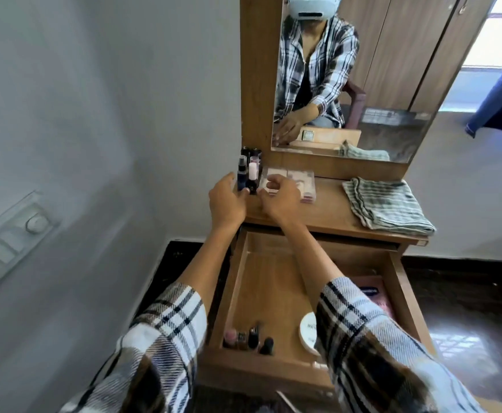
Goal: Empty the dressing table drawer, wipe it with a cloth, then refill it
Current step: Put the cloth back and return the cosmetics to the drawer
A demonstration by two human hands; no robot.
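The dressing table drawer (pixel 398 281) is pulled out. Inside it are several small bottles (pixel 249 338) at the front left, a white round jar (pixel 308 332) and a pink packet (pixel 373 293) on the right. On the tabletop's left stand several bottles, among them a dark spray bottle (pixel 241 174). My left hand (pixel 227 202) grips that bottle between thumb and fingertips. My right hand (pixel 279 198) hovers with loosely curled fingers over a clear flat case (pixel 302 181) and holds nothing that I can see. A folded striped cloth (pixel 389 211) lies on the tabletop's right.
A mirror (pixel 392 84) rises behind the tabletop (pixel 327 213) and reflects me seated. A grey wall with a switch panel (pixel 8 242) is close on the left. Dark floor (pixel 467 293) surrounds the table.
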